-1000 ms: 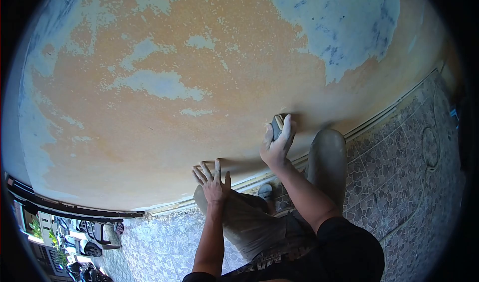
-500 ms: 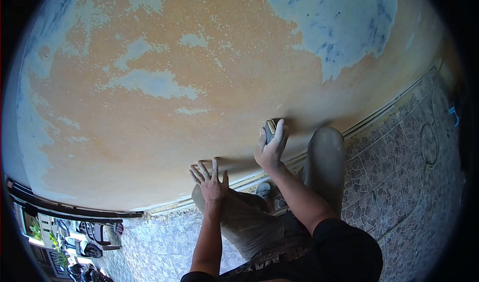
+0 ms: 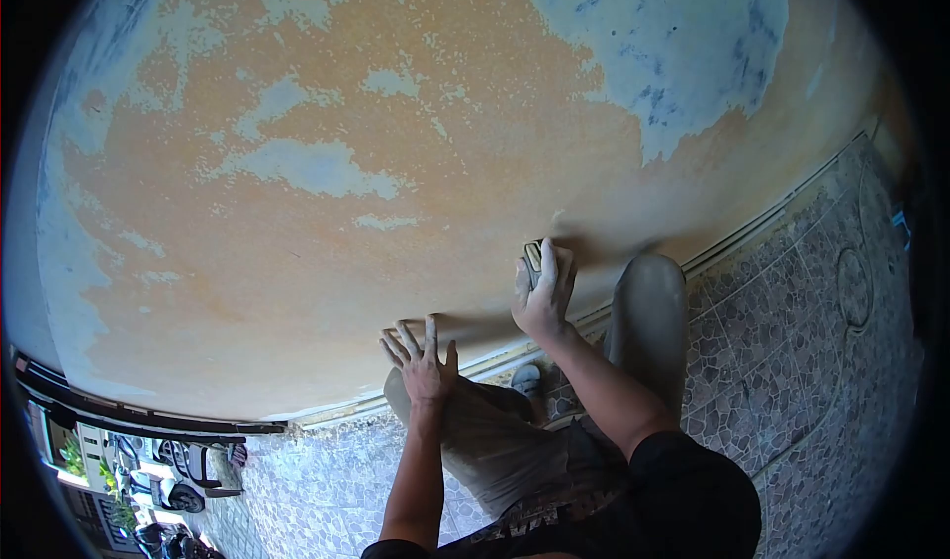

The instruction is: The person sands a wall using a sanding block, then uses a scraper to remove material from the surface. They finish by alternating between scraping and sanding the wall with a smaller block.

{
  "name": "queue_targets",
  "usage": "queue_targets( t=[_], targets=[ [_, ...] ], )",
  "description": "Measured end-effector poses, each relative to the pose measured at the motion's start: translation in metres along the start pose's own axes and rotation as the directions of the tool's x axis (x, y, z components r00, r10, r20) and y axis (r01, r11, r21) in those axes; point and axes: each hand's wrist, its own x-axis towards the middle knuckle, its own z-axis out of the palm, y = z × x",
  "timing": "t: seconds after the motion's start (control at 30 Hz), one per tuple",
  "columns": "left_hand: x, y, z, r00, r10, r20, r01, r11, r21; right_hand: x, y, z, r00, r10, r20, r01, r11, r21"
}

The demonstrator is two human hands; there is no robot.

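A wall (image 3: 297, 252) with worn orange paint and pale patches fills the upper part of the view. Low on it, my left hand (image 3: 424, 366) rests with its fingers spread, holding nothing. To the right, my right hand (image 3: 546, 292) grips a small dark block with a tan strip (image 3: 533, 256) and holds it against the wall. Pale dust coats the fingers of both hands. The block's face toward the wall is hidden.
My bent knees (image 3: 648, 297) are close to the wall's foot. Stone-patterned tiles (image 3: 752, 361) cover the floor. A hose or cable (image 3: 853, 329) lies coiled at the right. Parked vehicles (image 3: 178, 495) stand at the lower left.
My right hand has shifted slightly to the right with the block, and its fingers have changed pose a little. My left hand remains spread on the wall.
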Motion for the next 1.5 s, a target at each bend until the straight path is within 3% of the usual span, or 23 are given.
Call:
queue_targets(
  t=[0.03,0.13,0.23,0.33,0.37,0.43,0.53,0.63,0.7,0.73,0.8,0.87,0.9,0.97,1.0,1.07,1.13,1.23,1.27,1.37,1.43,1.47,1.5],
  targets=[
    [0.006,-0.001,0.003,1.0,0.008,-0.011,-0.008,1.0,0.002,0.001,0.0,-0.001,0.993,-0.023,0.116,0.025,1.0,-0.015],
    [-0.001,0.001,-0.004,1.0,0.007,-0.02,-0.008,1.0,-0.027,0.047,-0.015,0.005,0.984,0.142,-0.111,-0.134,0.988,0.08],
    [-0.002,-0.001,0.0,1.0,-0.003,-0.012,0.004,1.0,0.008,0.106,-0.03,-0.004,0.941,0.283,-0.187,-0.239,0.944,0.226],
    [-0.001,-0.006,0.008,0.998,0.022,-0.06,-0.021,1.0,0.014,0.075,-0.026,0.013,0.931,0.303,-0.205,-0.237,0.927,0.29],
    [-0.003,-0.006,0.009,0.998,0.025,-0.058,-0.024,1.0,0.017,0.05,-0.016,0.017,0.934,0.296,-0.201,-0.233,0.93,0.286],
    [-0.003,-0.004,0.004,0.998,0.014,-0.053,-0.014,1.0,-0.004,0.0,0.004,0.016,0.995,-0.103,-0.011,0.102,0.994,-0.044],
    [-0.001,-0.003,0.004,0.998,0.026,-0.049,-0.026,1.0,0.011,0.008,-0.003,-0.002,0.987,-0.08,0.141,0.087,0.995,-0.045],
    [-0.002,-0.002,0.0,1.0,0.001,-0.019,-0.002,1.0,-0.017,0.07,-0.017,0.003,1.0,0.026,-0.015,-0.026,1.0,-0.005],
    [-0.006,-0.001,0.001,1.0,-0.003,-0.008,0.003,1.0,-0.004,0.105,-0.024,0.008,0.942,0.093,-0.324,-0.084,0.996,0.041],
    [-0.002,-0.002,0.003,1.0,-0.005,-0.012,0.005,1.0,0.006,0.102,-0.024,0.01,0.94,0.09,-0.329,-0.079,0.996,0.047],
    [-0.002,-0.006,0.007,0.999,0.014,-0.047,-0.013,1.0,0.011,0.077,-0.02,0.014,0.954,0.163,-0.251,-0.133,0.982,0.132],
    [-0.003,-0.005,0.007,0.999,0.013,-0.041,-0.013,1.0,0.002,0.024,-0.001,0.017,0.995,-0.005,-0.102,0.006,1.0,0.014],
    [-0.003,-0.003,0.005,0.999,0.013,-0.044,-0.013,1.0,-0.001,0.009,0.004,0.011,0.995,-0.009,-0.103,0.01,1.0,0.012],
    [-0.002,-0.003,0.004,0.999,0.018,-0.032,-0.018,1.0,0.004,-0.008,0.012,0.003,0.992,-0.084,0.097,0.088,0.996,-0.034],
    [0.006,-0.002,0.005,0.999,0.026,-0.036,-0.026,1.0,0.009,0.0,0.008,0.002,0.996,-0.028,0.086,0.032,0.999,-0.041],
    [-0.003,-0.002,0.0,1.0,0.013,-0.028,-0.013,1.0,-0.009,0.038,-0.005,0.004,0.987,0.114,-0.116,-0.11,0.993,0.036],
    [-0.005,-0.002,0.0,1.0,0.008,-0.009,-0.008,1.0,-0.004,0.082,-0.011,0.003,0.928,0.283,-0.244,-0.23,0.947,0.224],
    [-0.003,-0.007,0.006,0.999,0.012,-0.035,-0.012,1.0,0.003,0.097,-0.018,-0.001,0.917,0.31,-0.252,-0.239,0.931,0.277],
    [-0.004,-0.008,0.009,0.999,0.018,-0.046,-0.017,1.0,0.009,0.083,-0.011,0.004,0.945,0.191,-0.266,-0.163,0.979,0.125],
    [-0.003,-0.004,0.007,0.999,0.015,-0.041,-0.015,1.0,-0.001,0.014,0.002,0.011,0.977,0.111,-0.181,-0.11,0.994,0.017],
    [-0.002,-0.002,0.004,0.999,0.009,-0.031,-0.009,1.0,-0.011,0.001,0.002,0.002,0.999,-0.021,0.034,0.022,0.999,-0.025],
    [0.005,-0.002,0.006,0.999,0.012,-0.033,-0.013,1.0,-0.007,-0.003,0.004,-0.002,0.996,0.022,0.084,-0.017,0.998,-0.061],
    [0.005,-0.002,0.006,0.999,0.024,-0.026,-0.023,0.999,0.024,0.014,-0.003,-0.003,0.997,0.08,0.014,-0.08,0.997,-0.007]
  ],
)
